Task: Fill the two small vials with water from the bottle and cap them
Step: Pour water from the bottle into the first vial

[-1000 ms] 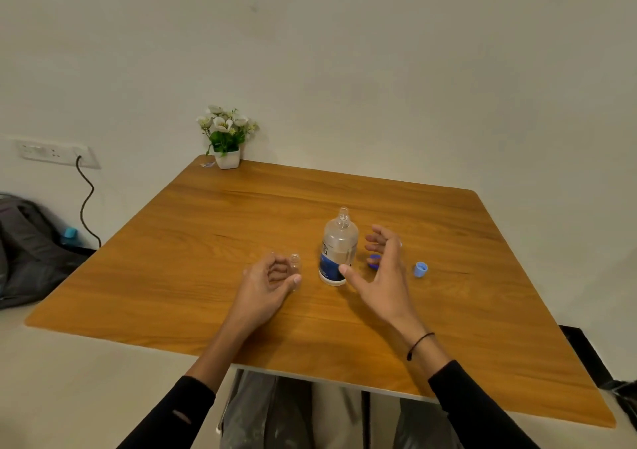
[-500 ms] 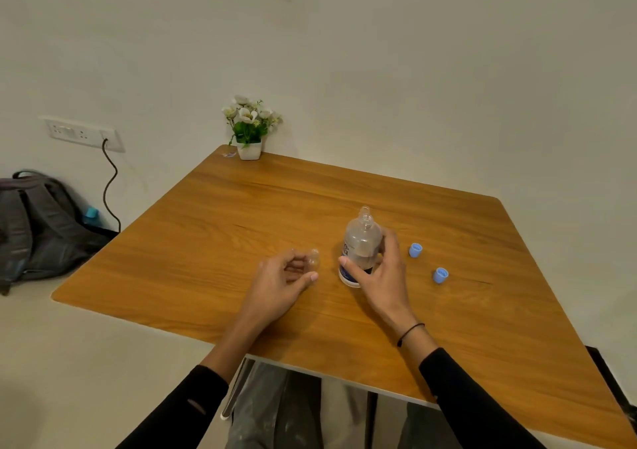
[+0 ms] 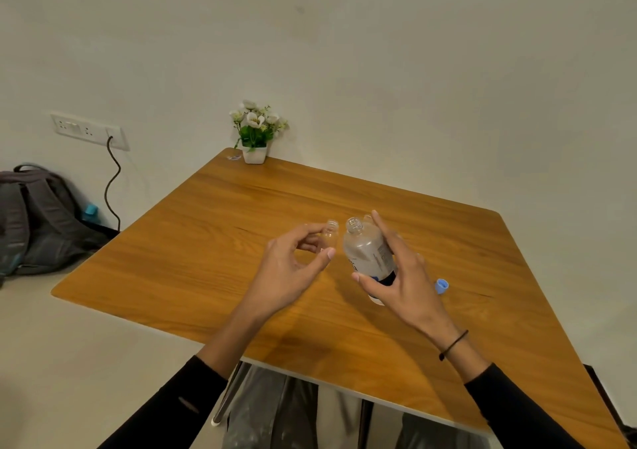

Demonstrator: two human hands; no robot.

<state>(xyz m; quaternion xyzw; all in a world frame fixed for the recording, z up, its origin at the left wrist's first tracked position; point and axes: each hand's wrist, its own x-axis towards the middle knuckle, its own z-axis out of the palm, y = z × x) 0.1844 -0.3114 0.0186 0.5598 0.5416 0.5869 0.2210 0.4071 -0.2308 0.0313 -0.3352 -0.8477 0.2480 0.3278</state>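
Observation:
My left hand (image 3: 293, 266) pinches a small clear vial (image 3: 330, 233) between thumb and fingers, held above the wooden table (image 3: 206, 241) with its open mouth up. My right hand (image 3: 400, 276) grips a clear bottle (image 3: 367, 252) with a blue label; the bottle is uncapped, lifted off the table and tilted left, its mouth close beside the vial's mouth. One light blue cap (image 3: 441, 286) lies on the table just right of my right hand. A second vial and a second cap are hidden or out of sight.
A small white pot of white flowers (image 3: 255, 131) stands at the table's far corner by the wall. A grey backpack (image 3: 38, 217) sits on the floor at left under a wall socket with a cable. My legs show below the table's near edge.
My right hand closed on the bottle, lifted it off the table and tilted it toward the vial. My left hand raised the vial to meet the bottle's mouth.

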